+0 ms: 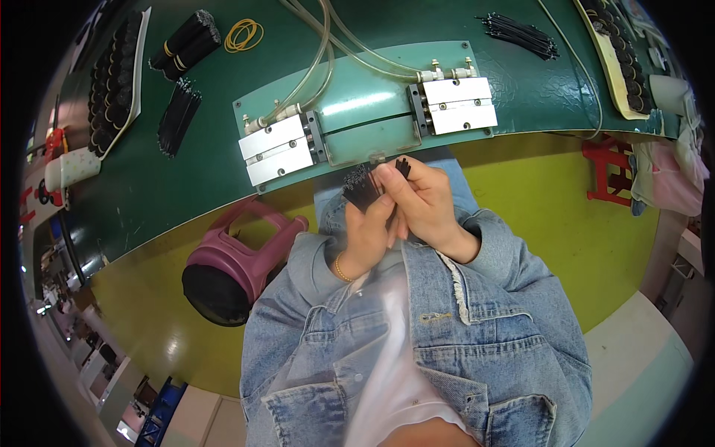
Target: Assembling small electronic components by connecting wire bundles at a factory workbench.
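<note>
My left hand (368,229) is closed around a bundle of thin black wires (358,186), whose ends fan out above the fingers. Right beside it, my right hand (424,200) pinches a smaller bunch of black wires (403,167) between thumb and fingers. Both hands touch each other in front of the bench edge. Just beyond them is a pale green plate fixture (365,63), with a silver pneumatic block (277,151) on its left and another silver block (459,106) on its right. The lower ends of the wires are hidden by my fingers.
On the green bench (201,195) lie a banded black bundle (185,45), loose wire bunches (179,118) (520,36), and yellow rubber bands (243,35). Trays of black coils (119,82) (622,63) stand at both sides. Clear tubes (325,37) cross the back. A purple stool (238,257) sits below left.
</note>
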`<action>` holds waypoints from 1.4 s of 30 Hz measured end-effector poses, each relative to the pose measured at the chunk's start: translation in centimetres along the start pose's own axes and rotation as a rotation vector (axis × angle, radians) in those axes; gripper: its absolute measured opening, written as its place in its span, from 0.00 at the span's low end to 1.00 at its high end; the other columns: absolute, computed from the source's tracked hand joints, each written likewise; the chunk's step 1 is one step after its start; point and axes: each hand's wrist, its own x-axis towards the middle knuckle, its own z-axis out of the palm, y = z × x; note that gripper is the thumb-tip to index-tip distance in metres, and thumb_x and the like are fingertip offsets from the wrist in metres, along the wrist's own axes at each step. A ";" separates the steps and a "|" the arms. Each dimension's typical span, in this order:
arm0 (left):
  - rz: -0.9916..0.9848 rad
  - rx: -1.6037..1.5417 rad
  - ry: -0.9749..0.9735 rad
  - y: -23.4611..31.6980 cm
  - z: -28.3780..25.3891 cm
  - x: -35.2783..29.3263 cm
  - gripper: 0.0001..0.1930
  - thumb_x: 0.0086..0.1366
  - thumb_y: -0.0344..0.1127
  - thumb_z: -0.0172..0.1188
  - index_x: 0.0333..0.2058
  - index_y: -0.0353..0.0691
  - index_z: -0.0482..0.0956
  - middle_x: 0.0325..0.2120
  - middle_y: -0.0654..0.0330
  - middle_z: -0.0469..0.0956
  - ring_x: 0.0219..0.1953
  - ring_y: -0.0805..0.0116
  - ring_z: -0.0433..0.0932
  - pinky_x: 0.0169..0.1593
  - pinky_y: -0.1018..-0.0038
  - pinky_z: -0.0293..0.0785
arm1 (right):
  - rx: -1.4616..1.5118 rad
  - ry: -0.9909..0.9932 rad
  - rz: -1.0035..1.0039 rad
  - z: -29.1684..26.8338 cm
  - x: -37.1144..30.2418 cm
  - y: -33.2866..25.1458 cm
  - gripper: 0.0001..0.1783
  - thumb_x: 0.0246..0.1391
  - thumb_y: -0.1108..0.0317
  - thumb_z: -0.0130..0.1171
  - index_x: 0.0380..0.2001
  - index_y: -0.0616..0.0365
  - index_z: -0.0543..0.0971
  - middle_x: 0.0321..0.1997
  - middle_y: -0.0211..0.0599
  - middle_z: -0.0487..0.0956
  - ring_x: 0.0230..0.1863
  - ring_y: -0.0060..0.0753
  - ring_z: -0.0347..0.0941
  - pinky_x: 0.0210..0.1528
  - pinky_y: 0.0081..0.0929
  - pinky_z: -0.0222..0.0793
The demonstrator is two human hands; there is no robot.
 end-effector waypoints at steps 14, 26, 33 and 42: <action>-0.002 0.060 0.027 -0.1 -0.1 0.0 0.12 0.60 0.34 0.42 0.36 0.31 0.66 0.12 0.62 0.67 0.08 0.80 0.61 0.11 0.85 0.53 | 0.044 -0.004 0.032 -0.1 0.1 0.3 0.11 0.56 0.67 0.47 0.26 0.66 0.70 0.15 0.33 0.72 0.07 0.19 0.66 0.05 0.15 0.58; -0.069 0.127 -0.014 0.8 0.2 -0.3 0.13 0.57 0.35 0.42 0.34 0.29 0.67 0.14 0.60 0.68 0.08 0.78 0.61 0.11 0.84 0.54 | 0.008 -0.073 0.057 -0.5 -0.5 -0.3 0.08 0.53 0.70 0.50 0.29 0.67 0.69 0.15 0.34 0.72 0.08 0.19 0.67 0.06 0.15 0.60; -0.040 0.034 -0.083 0.3 -0.2 -0.2 0.12 0.57 0.34 0.41 0.33 0.29 0.66 0.14 0.59 0.68 0.07 0.77 0.61 0.11 0.84 0.54 | 0.027 -0.054 0.059 -0.5 -0.5 -0.1 0.09 0.54 0.69 0.49 0.27 0.67 0.70 0.17 0.35 0.73 0.08 0.21 0.67 0.05 0.15 0.59; 0.013 0.007 -0.042 -0.1 -0.3 -0.2 0.18 0.60 0.36 0.42 0.45 0.29 0.64 0.14 0.63 0.67 0.08 0.81 0.59 0.10 0.86 0.51 | -0.007 -0.005 -0.002 -0.1 0.0 0.1 0.11 0.55 0.68 0.47 0.26 0.67 0.70 0.17 0.36 0.73 0.07 0.21 0.66 0.04 0.15 0.58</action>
